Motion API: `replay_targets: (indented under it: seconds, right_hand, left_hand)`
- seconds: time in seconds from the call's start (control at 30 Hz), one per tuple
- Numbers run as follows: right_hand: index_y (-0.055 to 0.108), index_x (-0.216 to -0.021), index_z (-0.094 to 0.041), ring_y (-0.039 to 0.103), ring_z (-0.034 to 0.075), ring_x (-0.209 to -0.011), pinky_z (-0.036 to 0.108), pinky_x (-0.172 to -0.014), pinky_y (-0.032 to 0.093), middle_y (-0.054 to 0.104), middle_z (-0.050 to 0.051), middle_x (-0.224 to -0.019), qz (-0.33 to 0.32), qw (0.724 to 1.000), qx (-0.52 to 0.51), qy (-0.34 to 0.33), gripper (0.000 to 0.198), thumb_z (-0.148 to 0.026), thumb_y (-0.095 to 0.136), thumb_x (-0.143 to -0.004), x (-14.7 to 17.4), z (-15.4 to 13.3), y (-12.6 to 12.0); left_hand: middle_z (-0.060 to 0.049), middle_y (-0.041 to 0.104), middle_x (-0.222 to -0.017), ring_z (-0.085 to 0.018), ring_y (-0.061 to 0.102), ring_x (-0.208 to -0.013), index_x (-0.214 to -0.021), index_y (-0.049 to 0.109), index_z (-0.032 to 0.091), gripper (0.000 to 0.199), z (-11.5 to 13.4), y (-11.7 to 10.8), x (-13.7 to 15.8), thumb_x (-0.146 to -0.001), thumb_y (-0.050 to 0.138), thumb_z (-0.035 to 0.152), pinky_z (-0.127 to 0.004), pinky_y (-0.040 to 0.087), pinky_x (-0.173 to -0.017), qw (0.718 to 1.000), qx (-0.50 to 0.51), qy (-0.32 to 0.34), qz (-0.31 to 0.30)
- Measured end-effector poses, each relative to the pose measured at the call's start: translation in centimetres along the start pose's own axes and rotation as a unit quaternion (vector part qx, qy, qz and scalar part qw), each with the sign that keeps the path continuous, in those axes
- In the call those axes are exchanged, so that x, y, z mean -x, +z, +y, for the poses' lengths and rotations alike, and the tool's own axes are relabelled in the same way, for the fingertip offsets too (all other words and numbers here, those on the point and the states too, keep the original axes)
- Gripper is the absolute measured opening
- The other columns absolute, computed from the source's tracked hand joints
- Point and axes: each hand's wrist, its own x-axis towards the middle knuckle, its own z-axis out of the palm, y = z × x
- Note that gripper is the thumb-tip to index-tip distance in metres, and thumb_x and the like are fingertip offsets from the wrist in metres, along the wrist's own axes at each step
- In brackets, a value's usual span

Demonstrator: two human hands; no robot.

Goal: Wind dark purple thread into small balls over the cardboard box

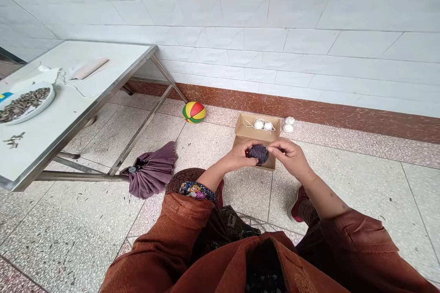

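Observation:
A dark purple ball of yarn [258, 154] is gripped by my left hand [240, 155], whose fingers curl round its left side. At the ball's right edge my right hand [288, 154] pinches with thumb and forefinger; a strand between them is too fine to make out surely. Both hands are above an open cardboard box [238, 124] on the floor. Two white yarn balls [263, 124] lie in the box's far part, with a loose end trailing. Just right of the box rest more white yarn balls [288, 124]. My hands hide much of its near part.
A metal-framed table [113, 62] on the left bears a white plate [48, 100] of seed-like pieces and a rolled cloth [89, 68]. A purple folded cloth [154, 169] hangs by its leg. A colourful ball [194, 112] sits near the tiled wall [292, 41].

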Motion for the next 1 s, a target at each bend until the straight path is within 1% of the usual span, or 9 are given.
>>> replay_targets:
  seconds: [0.13,0.23,0.37,0.5,0.63,0.73,0.87,0.93,1.0]
  right_hand:
    - [0.069,-0.078,-0.022,0.057,0.018,-0.066,0.031,-0.064,0.047,0.066,0.002,-0.073,0.03,0.997,-0.02,0.068,0.03,-0.05,0.067,-0.088,-0.3,1.7,0.6]
    - [0.066,-0.075,-0.021,0.055,0.017,-0.063,0.029,-0.061,0.044,0.064,0.001,-0.069,0.009,0.995,-0.029,0.096,0.032,-0.051,0.064,-0.088,0.0,2.9,1.5]
    - [0.065,-0.079,-0.022,0.061,0.02,-0.072,0.031,-0.068,0.048,0.068,0.003,-0.075,-0.005,0.997,0.009,0.07,0.026,-0.043,0.057,-0.092,1.0,3.8,2.6]
    - [0.067,-0.086,-0.022,0.066,0.024,-0.081,0.035,-0.075,0.051,0.072,0.006,-0.084,-0.024,0.996,0.074,0.033,0.019,-0.035,0.054,-0.093,1.7,3.3,3.3]
    - [0.069,-0.092,-0.024,0.067,0.022,-0.079,0.035,-0.075,0.052,0.074,0.005,-0.087,-0.09,0.995,0.043,-0.005,0.02,-0.035,0.054,-0.096,1.8,1.1,2.9]
    - [0.072,-0.094,-0.026,0.068,0.021,-0.082,0.035,-0.077,0.053,0.075,0.004,-0.09,-0.111,0.994,-0.011,-0.016,0.018,-0.038,0.059,-0.095,1.3,-0.4,1.9]
    - [0.074,-0.086,-0.025,0.065,0.021,-0.079,0.035,-0.077,0.052,0.072,0.003,-0.083,-0.039,0.998,-0.051,0.005,0.02,-0.042,0.066,-0.091,-0.1,-0.5,0.5]
    - [0.072,-0.083,-0.024,0.062,0.019,-0.076,0.033,-0.074,0.05,0.07,0.002,-0.08,0.011,0.998,-0.053,0.026,0.022,-0.044,0.067,-0.089,-0.7,0.2,0.2]
    - [0.07,-0.079,-0.023,0.059,0.018,-0.071,0.032,-0.07,0.048,0.067,0.001,-0.076,0.036,0.997,-0.046,0.05,0.024,-0.045,0.068,-0.087,-1.1,1.1,0.4]
  left_hand:
    - [-0.01,0.062,-0.137,-0.025,0.059,-0.122,-0.146,0.052,0.03,0.078,0.9,0.4,0.6,-0.073,0.082,0.025,-0.042,0.042,-0.106,0.989,0.107,0.02,-0.101]
    - [-0.009,0.063,-0.136,-0.026,0.058,-0.125,-0.145,0.055,0.03,0.077,1.3,0.5,0.9,-0.073,0.084,0.029,-0.04,0.041,-0.107,0.977,0.178,0.03,-0.113]
    - [-0.012,0.067,-0.13,-0.026,0.063,-0.118,-0.13,0.068,0.023,0.06,1.1,0.5,1.1,-0.073,0.085,0.032,-0.04,0.044,-0.104,0.968,0.241,0.011,-0.065]
    - [-0.01,0.068,-0.129,-0.025,0.063,-0.117,-0.125,0.069,0.024,0.059,1.0,0.3,0.7,-0.069,0.087,0.025,-0.04,0.045,-0.104,0.964,0.265,0.008,0.022]
    - [-0.008,0.069,-0.126,-0.024,0.061,-0.119,-0.121,0.07,0.024,0.056,0.9,-0.1,0.1,-0.068,0.086,0.023,-0.042,0.04,-0.11,0.97,0.214,0.033,0.107]
    - [-0.008,0.069,-0.124,-0.025,0.061,-0.118,-0.123,0.069,0.023,0.055,0.6,-0.2,-0.2,-0.07,0.082,0.022,-0.045,0.038,-0.112,0.984,0.122,0.02,0.129]
    - [-0.009,0.066,-0.13,-0.029,0.058,-0.123,-0.126,0.069,0.024,0.057,0.3,-0.1,-0.3,-0.07,0.081,0.024,-0.049,0.036,-0.114,0.997,0.016,0.008,0.075]
    - [-0.01,0.065,-0.132,-0.029,0.058,-0.124,-0.131,0.067,0.025,0.062,0.4,0.0,-0.1,-0.07,0.082,0.027,-0.048,0.036,-0.113,0.999,0.029,0.015,0.017]
    - [-0.01,0.065,-0.133,-0.028,0.06,-0.123,-0.14,0.06,0.028,0.072,0.7,0.1,0.2,-0.072,0.083,0.03,-0.045,0.041,-0.108,0.995,0.089,0.019,-0.034]
